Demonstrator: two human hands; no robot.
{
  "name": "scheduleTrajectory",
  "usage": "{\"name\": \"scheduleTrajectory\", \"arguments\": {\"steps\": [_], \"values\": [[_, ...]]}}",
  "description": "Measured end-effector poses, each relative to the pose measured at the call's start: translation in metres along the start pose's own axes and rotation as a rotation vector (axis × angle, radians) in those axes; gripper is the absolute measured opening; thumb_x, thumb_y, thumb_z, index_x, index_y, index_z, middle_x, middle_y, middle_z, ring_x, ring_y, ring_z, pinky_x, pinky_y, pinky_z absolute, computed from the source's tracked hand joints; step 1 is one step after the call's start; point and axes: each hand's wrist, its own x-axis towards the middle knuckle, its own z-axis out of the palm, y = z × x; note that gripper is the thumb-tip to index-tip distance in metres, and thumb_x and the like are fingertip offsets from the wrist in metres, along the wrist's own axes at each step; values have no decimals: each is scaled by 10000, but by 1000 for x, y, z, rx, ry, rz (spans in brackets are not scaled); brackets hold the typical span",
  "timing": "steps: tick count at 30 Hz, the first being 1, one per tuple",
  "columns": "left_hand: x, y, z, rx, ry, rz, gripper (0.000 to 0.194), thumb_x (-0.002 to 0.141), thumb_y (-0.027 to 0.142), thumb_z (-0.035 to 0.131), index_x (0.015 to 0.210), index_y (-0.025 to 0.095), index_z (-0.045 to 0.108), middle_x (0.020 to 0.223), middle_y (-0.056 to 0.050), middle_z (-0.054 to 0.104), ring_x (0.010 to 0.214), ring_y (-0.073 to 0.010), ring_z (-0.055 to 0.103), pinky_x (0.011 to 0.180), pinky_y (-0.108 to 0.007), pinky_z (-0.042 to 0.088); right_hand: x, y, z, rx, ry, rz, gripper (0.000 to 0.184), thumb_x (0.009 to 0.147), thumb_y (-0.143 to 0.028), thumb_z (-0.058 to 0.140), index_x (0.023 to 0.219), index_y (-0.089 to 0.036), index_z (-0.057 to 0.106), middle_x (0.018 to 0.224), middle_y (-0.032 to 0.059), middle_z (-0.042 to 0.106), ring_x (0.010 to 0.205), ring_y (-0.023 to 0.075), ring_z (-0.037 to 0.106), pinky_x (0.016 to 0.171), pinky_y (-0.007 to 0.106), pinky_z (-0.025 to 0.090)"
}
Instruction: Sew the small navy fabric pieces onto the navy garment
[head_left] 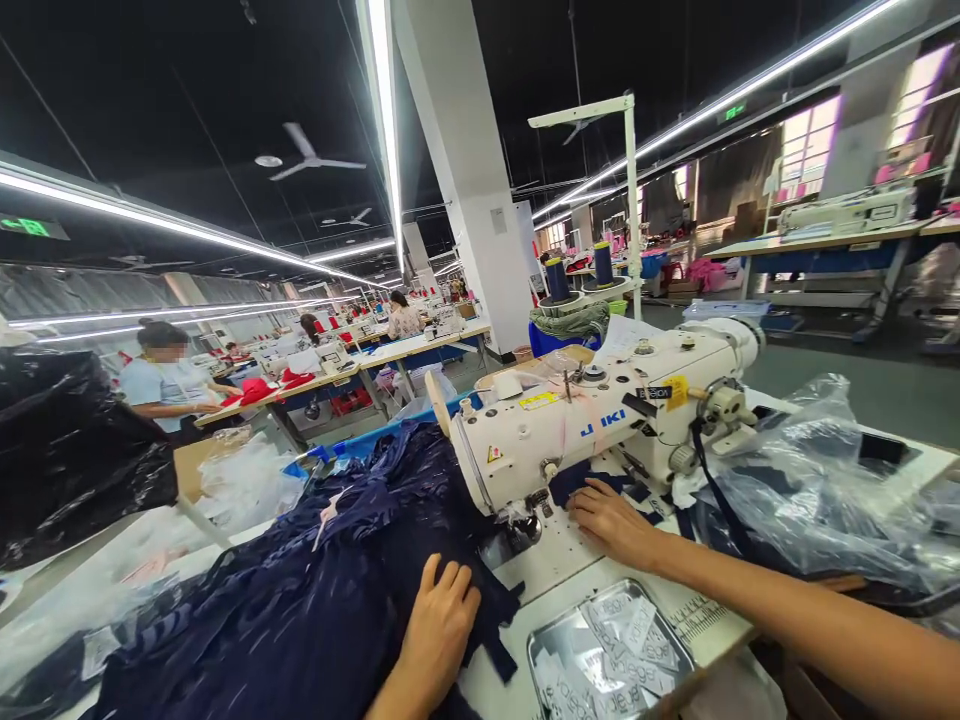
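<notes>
My left hand (441,622) rests on a heap of navy blue fabric (315,600), its fingers bent into the cloth and their tips hidden. The heap covers the left side of the sewing table and runs up to the needle end of a white sewing machine (555,420). Under the machine's arm, my right hand (611,520) lies over the bed with fingers stretched out, touching a small navy cloth piece (577,482). Below that hand sits a metal tray (534,650) of white printed labels (626,640).
Clear plastic bags (810,510) lie right of the machine. At far left is a black plastic bag (82,450). Navy thread cones (556,280) stand behind. A person (169,375) works at another table on the left, with red cloth (255,390).
</notes>
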Motion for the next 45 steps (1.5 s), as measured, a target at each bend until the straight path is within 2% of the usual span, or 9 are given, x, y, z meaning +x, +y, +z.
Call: {"name": "scheduleTrajectory", "arguments": {"steps": [3, 6, 10, 14, 17, 23, 32, 38, 45], "values": [[10, 2, -9, -201, -13, -13, 196, 697, 16, 485, 609, 181, 544, 630, 10, 537, 641, -160, 502, 782, -358, 379, -13, 16, -18, -26, -55, 130, 158, 807, -95, 481, 724, -159, 599, 815, 41, 608, 789, 175, 514, 801, 344, 360], [32, 10, -10, -475, -52, -174, 176, 754, 147, 485, 585, 182, 516, 615, 2, 519, 613, -165, 476, 620, -286, 366, -17, 20, -27, -77, -117, 147, 142, 801, -130, 525, 683, -167, 596, 789, 32, 596, 772, 176, 491, 752, 323, 349], [61, 28, 15, -900, -112, -437, 345, 785, 282, 419, 460, 191, 346, 475, 56, 323, 479, -113, 363, 488, -234, 280, -12, 9, -21, -137, -193, 116, 92, 788, -162, 565, 708, -175, 608, 806, 25, 586, 786, 182, 473, 768, 337, 326], [62, 40, 42, -944, -118, -504, 318, 734, 221, 418, 439, 199, 301, 448, 72, 247, 435, -95, 329, 440, -209, 262, -9, -2, -2, -257, -193, 103, 152, 792, -89, 510, 685, -153, 597, 783, 54, 568, 795, 198, 464, 804, 373, 307], [56, 42, 46, -916, -66, -554, 216, 694, 96, 396, 496, 181, 420, 534, 41, 398, 535, -121, 435, 513, -216, 341, -8, -9, 11, -272, -180, 49, 168, 772, -37, 474, 704, -140, 588, 781, 67, 561, 788, 198, 468, 835, 387, 298], [60, 48, 42, -538, -128, -291, 301, 592, -85, 376, 634, 158, 548, 796, -55, 574, 843, -222, 514, 778, -381, 396, -1, -17, 13, -217, -255, -116, 122, 747, -74, 511, 838, -119, 581, 848, 86, 569, 789, 202, 497, 815, 346, 342], [29, 41, 32, -589, -38, -119, 425, 597, -53, 362, 896, 176, 561, 920, -66, 627, 913, -205, 552, 895, -441, 369, 13, 4, 20, -207, -194, -382, 199, 845, -53, 401, 743, -133, 552, 712, 59, 554, 675, 174, 478, 671, 311, 350], [24, 45, 36, -543, -1, -84, 493, 589, 1, 389, 1021, 150, 572, 1013, -87, 606, 982, -220, 520, 922, -431, 382, 32, -12, 28, -52, -162, -92, 177, 807, -78, 405, 767, -147, 563, 735, 60, 574, 678, 164, 499, 656, 279, 358], [24, 47, 49, -494, 79, -91, 421, 632, -31, 394, 957, 137, 604, 954, -85, 637, 920, -212, 537, 848, -362, 436, 36, -27, 41, -69, -211, 47, 178, 820, -121, 411, 867, -135, 582, 756, 81, 596, 728, 201, 527, 703, 323, 353]]}}
